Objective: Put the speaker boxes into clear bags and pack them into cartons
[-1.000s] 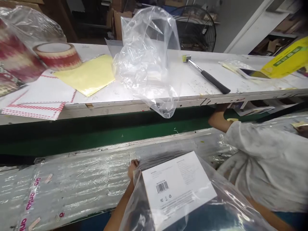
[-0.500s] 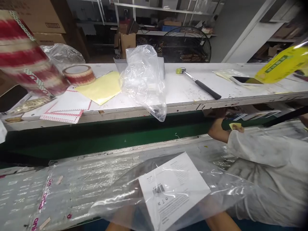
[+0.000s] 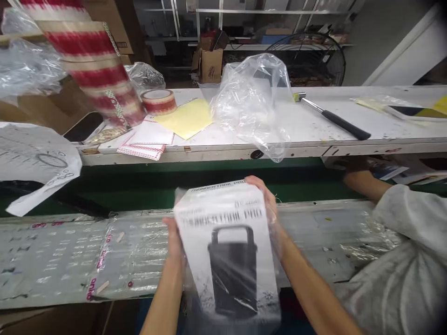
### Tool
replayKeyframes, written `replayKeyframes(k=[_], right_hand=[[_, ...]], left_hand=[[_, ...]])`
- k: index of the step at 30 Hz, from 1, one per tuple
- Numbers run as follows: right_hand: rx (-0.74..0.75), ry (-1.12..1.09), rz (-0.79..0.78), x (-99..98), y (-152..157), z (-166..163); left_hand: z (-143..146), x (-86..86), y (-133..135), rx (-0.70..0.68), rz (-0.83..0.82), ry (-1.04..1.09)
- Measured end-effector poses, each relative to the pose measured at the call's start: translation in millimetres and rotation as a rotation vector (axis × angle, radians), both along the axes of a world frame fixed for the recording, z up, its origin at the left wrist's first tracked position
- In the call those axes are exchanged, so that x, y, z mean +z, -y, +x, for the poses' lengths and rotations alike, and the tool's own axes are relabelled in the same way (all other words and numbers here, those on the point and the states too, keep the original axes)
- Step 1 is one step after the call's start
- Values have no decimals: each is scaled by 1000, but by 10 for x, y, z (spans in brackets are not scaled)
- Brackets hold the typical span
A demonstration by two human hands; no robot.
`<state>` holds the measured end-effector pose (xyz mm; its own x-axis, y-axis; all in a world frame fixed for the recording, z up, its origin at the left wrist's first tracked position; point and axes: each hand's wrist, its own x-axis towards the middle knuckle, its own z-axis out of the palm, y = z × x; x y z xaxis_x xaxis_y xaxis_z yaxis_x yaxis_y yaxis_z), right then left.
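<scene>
Raised since the earlier frames, when it lay low with its barcoded white back showing, one boxed product (image 3: 226,251) in a thin clear bag now stands upright before the camera, its printed front (a dark handled container under blurred lettering) facing the viewer. Its long axis runs vertically, top edge away from the person. Two bare hands hold it between them: the left hand (image 3: 174,242) presses the left edge, fingers closed flat against the box; the right hand (image 3: 268,209) wraps the upper right corner, fingers curled over the plastic. Both are equally near. Below lies a work surface covered in plastic film (image 3: 87,256). Beyond, the white tabletop (image 3: 314,125) carries one hammer (image 3: 331,118), one tape roll (image 3: 159,101), one yellow sheet (image 3: 185,118), one loose clear bag (image 3: 254,102). A co-worker's white sleeve (image 3: 408,218) reaches in at right
</scene>
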<state>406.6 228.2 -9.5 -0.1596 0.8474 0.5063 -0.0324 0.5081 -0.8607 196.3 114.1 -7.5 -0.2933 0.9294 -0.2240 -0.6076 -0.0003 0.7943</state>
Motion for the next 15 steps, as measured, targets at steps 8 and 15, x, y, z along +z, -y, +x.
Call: replayKeyframes(k=[8, 15], right_hand=[[314, -283, 377, 930, 498, -284], [403, 8, 184, 1087, 255, 278]], left_hand=[[-330, 569, 484, 233, 194, -603], [-763, 692, 570, 524, 140, -365]])
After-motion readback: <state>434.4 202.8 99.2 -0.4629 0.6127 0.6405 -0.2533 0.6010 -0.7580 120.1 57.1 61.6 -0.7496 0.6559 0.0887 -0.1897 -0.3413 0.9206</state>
